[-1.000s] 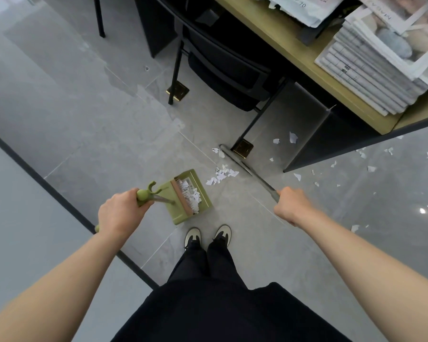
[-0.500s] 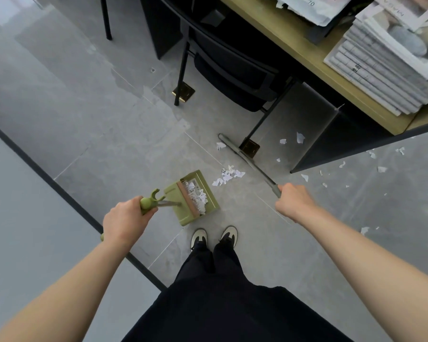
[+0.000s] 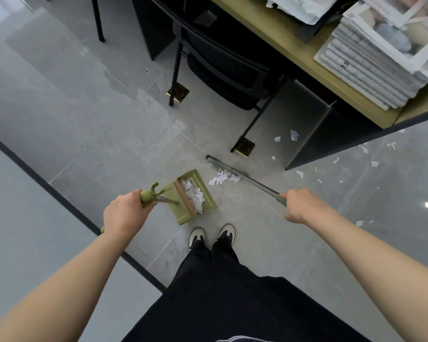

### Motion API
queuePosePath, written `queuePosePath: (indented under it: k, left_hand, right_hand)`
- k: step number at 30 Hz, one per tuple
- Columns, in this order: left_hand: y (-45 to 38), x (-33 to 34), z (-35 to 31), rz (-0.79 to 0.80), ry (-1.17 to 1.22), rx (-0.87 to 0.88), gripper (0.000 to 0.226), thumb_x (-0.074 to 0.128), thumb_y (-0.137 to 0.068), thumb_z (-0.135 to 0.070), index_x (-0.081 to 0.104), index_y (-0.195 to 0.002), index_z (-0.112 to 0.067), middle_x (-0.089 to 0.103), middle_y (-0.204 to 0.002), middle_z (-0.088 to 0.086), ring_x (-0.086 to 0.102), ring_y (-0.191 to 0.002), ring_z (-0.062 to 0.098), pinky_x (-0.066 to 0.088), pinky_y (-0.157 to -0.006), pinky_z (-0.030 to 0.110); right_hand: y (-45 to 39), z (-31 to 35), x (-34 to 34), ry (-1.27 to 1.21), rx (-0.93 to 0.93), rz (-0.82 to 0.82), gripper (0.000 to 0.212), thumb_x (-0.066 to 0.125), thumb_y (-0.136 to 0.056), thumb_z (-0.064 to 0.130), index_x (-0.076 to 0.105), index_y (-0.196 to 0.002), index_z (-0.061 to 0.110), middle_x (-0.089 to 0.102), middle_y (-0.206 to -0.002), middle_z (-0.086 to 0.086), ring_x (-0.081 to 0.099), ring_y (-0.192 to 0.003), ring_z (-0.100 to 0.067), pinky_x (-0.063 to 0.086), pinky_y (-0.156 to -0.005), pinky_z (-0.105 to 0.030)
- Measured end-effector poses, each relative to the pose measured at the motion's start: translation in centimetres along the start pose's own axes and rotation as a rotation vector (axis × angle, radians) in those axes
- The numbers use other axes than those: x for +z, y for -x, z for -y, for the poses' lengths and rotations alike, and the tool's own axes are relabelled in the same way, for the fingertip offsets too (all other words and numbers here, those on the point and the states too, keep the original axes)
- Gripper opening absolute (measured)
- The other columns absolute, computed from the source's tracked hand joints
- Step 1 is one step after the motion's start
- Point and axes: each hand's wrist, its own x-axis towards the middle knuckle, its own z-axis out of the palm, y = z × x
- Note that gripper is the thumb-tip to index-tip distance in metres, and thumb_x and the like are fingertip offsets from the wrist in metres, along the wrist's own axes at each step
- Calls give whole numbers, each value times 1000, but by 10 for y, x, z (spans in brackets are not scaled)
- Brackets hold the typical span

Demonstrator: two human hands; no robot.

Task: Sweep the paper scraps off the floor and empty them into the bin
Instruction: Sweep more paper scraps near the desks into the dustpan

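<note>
Grey floor (image 3: 59,114): scrap-filled dustpan (image 3: 209,206); hands grip its handle (image 3: 147,197) and broom (image 3: 252,181).

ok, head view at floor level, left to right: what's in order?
left hand on the dustpan handle → green dustpan holding scraps → small scrap pile → broom handle → right hand → scattered scraps

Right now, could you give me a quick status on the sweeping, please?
Left hand grips dustpan handle, right hand grips broom. Scraps piled at pan mouth. Chair leg close behind.
</note>
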Motion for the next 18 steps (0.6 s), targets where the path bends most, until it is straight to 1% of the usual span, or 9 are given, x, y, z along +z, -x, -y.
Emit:
queuePosePath:
  k: [2,4,7,9,11,12,14,18]
  left_hand:
    - [-1,-2,-2,0,-6,19,40,58,-89,-57,60,-82,-17,58,-66,1,58,-62,26,51,-57,34]
    - [-2,-4,-4,4,-9,33,40,59,-88,-57,61,-84,-18,59,-67,2,58,-64,27,52,-58,35]
    - [-2,-5,-5,8,-9,45,38,59,-89,-56,62,-85,-18,59,-68,2,59,-64,27,52,-58,35]
    - [-2,-5,-5,9,-13,43,38,59,-89,-56,61,-85,-18,60,-69,2,59,-64,26,51,-58,35]
    - [-2,-5,-5,12,-18,41,38,59,-89,-55,61,-85,-18,60,-69,2,59,-65,26,51,-58,34]
    - [-2,-4,-5,13,-18,42,37,59,-90,-55,61,-85,-18,60,-69,1,59,-65,26,51,-58,35]
    - [-1,-3,-5,11,-11,40,37,59,-90,-55,60,-84,-18,60,-69,2,59,-65,26,51,-59,35]
    - [0,2,-1,4,-8,46,38,59,-89,-56,60,-83,-19,58,-67,0,58,-64,26,50,-56,33]
  right_hand:
    - [11,-10,-3,-43,17,-7,44,50,-82,9,61,-122,22,57,-96,-10,55,-86,-32,43,-67,-28]
    - [20,-20,-2,-74,30,-13,47,47,-81,7,61,-124,23,58,-97,-11,56,-85,-31,41,-64,-26]
    - [28,-30,9,-182,85,-13,50,44,-78,7,63,-120,25,56,-88,-11,54,-70,-29,41,-51,-24]
    - [30,-30,15,-320,134,-7,45,41,-75,6,67,-109,20,59,-71,-13,56,-53,-28,46,-46,-26]
    - [32,-29,20,-427,171,2,41,39,-72,3,69,-99,11,56,-53,-14,53,-42,-27,44,-43,-25]
    - [31,-28,23,-457,185,8,40,39,-71,2,69,-96,7,55,-47,-14,52,-41,-26,42,-43,-24]
    - [29,-24,30,-531,223,20,39,38,-71,1,70,-93,-1,54,-42,-13,51,-40,-26,39,-42,-24]
    - [22,-11,45,-736,303,109,36,40,-76,-2,68,-98,-8,50,-49,-14,48,-46,-26,37,-43,-23]
